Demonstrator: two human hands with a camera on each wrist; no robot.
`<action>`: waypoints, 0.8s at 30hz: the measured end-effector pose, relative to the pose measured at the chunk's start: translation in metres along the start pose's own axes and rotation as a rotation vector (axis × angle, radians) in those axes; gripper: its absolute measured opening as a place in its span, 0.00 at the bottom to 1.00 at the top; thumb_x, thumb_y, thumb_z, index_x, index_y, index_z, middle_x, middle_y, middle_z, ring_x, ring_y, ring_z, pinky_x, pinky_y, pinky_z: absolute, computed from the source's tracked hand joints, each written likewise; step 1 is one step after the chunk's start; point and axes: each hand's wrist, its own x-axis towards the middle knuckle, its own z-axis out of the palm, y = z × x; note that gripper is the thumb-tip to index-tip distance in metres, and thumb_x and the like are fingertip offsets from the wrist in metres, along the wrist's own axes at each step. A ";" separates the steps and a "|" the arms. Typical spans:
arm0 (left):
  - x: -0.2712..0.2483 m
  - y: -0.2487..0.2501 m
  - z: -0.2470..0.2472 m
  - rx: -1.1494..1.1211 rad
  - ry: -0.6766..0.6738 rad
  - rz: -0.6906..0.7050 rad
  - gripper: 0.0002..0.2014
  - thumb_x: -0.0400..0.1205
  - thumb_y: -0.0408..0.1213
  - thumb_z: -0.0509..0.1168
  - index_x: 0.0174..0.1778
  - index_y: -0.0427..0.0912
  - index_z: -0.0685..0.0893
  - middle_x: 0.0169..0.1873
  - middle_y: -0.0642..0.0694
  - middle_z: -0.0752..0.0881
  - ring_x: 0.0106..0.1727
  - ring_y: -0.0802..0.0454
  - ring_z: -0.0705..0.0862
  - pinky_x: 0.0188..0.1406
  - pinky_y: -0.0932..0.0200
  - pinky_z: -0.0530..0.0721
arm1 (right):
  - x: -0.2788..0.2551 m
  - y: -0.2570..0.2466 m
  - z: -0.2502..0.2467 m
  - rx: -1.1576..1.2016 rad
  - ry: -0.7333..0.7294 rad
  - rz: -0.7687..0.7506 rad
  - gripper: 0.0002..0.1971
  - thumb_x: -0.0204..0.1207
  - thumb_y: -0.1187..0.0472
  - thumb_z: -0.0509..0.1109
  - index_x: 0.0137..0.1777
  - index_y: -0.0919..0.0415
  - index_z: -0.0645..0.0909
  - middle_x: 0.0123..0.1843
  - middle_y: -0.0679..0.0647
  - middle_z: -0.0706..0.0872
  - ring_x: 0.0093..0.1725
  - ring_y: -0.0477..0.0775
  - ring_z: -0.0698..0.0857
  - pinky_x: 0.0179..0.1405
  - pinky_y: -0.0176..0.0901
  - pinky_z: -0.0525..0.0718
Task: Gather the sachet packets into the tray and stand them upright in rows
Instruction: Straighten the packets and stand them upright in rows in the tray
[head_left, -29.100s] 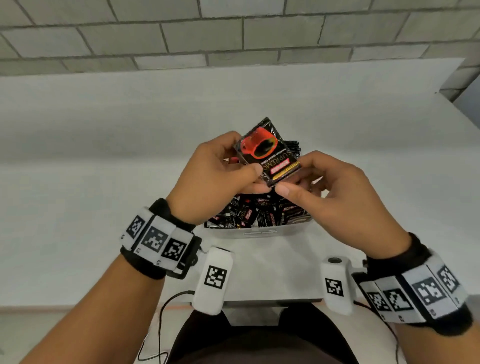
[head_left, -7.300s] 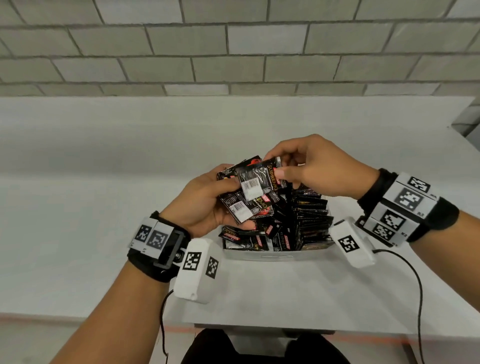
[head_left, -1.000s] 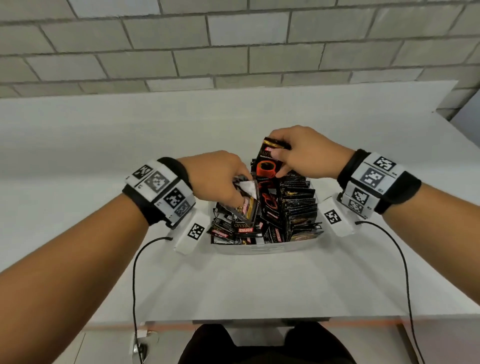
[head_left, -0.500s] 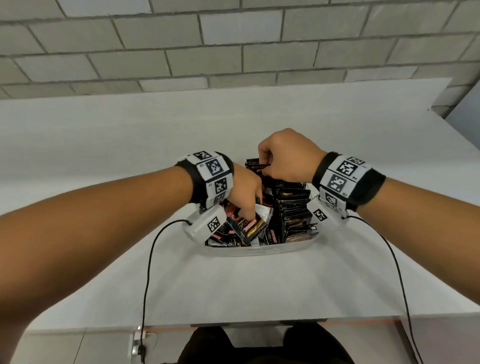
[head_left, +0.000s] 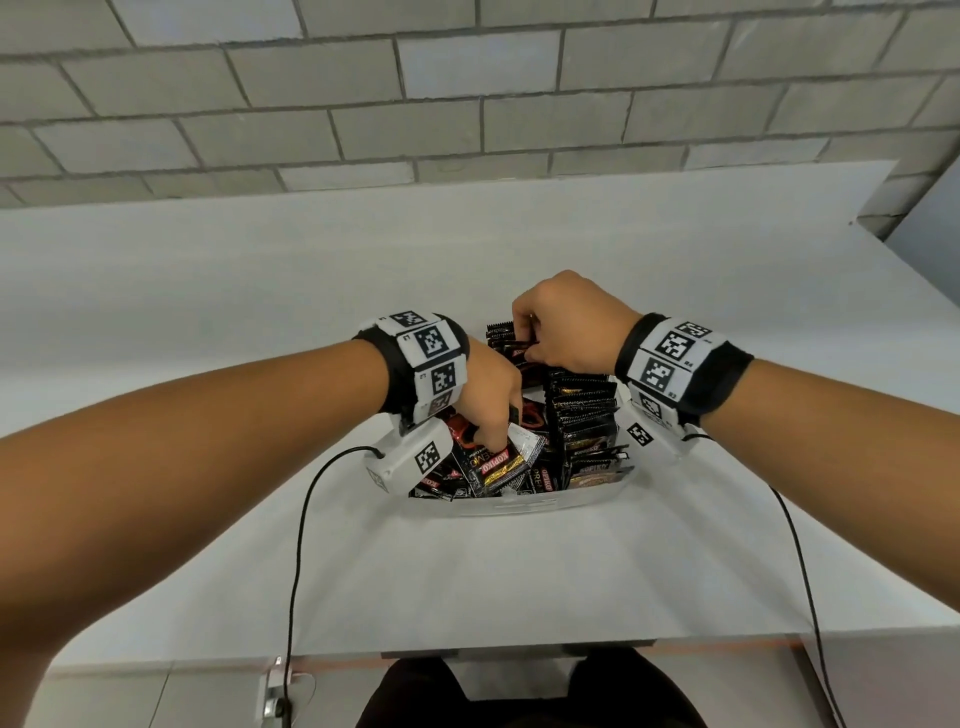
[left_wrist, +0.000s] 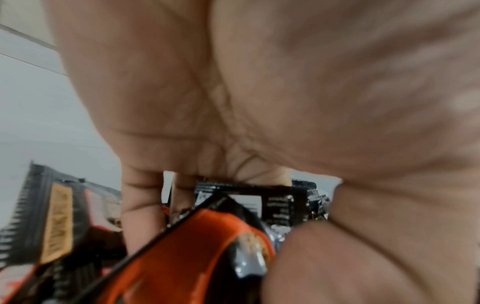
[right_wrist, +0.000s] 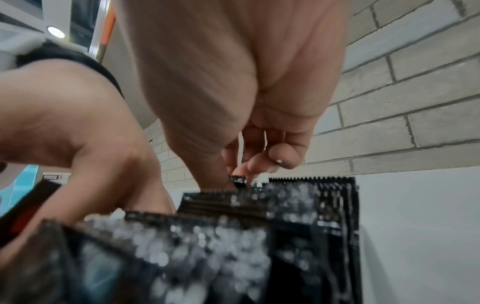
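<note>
Sachet packets (head_left: 584, 415) all inside the white tray (head_left: 524, 506) at the centre of the head view, none visible out on the table (head_left: 467, 571). On the right side of the tray, a tidy row standing on edge, serrated tops up; on the left side, a loose jumble lying flat and slanted. Left hand (head_left: 485, 400) dug into that jumble at centre-left, fingers curled down among the packets with an orange-and-black packet (left_wrist: 182, 253) against the thumb in the left wrist view, though too blurred to tell whether truly clamped or only pushed aside. Right hand (head_left: 566, 322) at upper centre, fingers bent and pinching the top edge of a packet (head_left: 511, 345) at the far end of the tray, fingertips (right_wrist: 259, 164) right on the crimped strip in the right wrist view. Probably very light, thin and floppy, with glossy film likely to slide between fingers and against neighbouring packets. Best taken by the flat crimped seal at top or bottom, thumb on one face and finger on the other, rather than by the puffy middle. Standing rows likely to topple sideways unless braced while slotting another in.
</note>
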 end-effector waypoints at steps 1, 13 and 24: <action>-0.002 -0.001 0.000 -0.019 0.011 -0.006 0.06 0.74 0.36 0.73 0.43 0.40 0.85 0.26 0.51 0.76 0.30 0.51 0.73 0.30 0.61 0.73 | 0.001 0.000 0.000 0.012 0.009 0.003 0.10 0.68 0.63 0.83 0.47 0.58 0.85 0.32 0.41 0.76 0.37 0.51 0.81 0.40 0.46 0.84; -0.003 -0.002 0.000 -0.028 0.008 -0.023 0.08 0.75 0.37 0.73 0.36 0.42 0.80 0.20 0.53 0.72 0.25 0.52 0.70 0.28 0.61 0.70 | 0.009 0.002 -0.006 0.087 -0.008 0.037 0.09 0.69 0.57 0.84 0.39 0.56 0.86 0.34 0.45 0.85 0.36 0.45 0.83 0.36 0.39 0.81; -0.045 -0.020 0.001 -0.293 0.216 0.121 0.19 0.64 0.52 0.69 0.53 0.68 0.85 0.70 0.58 0.84 0.64 0.55 0.86 0.68 0.53 0.83 | 0.012 0.005 -0.007 0.060 -0.047 0.085 0.12 0.64 0.55 0.87 0.36 0.54 0.85 0.31 0.44 0.83 0.32 0.43 0.81 0.33 0.39 0.76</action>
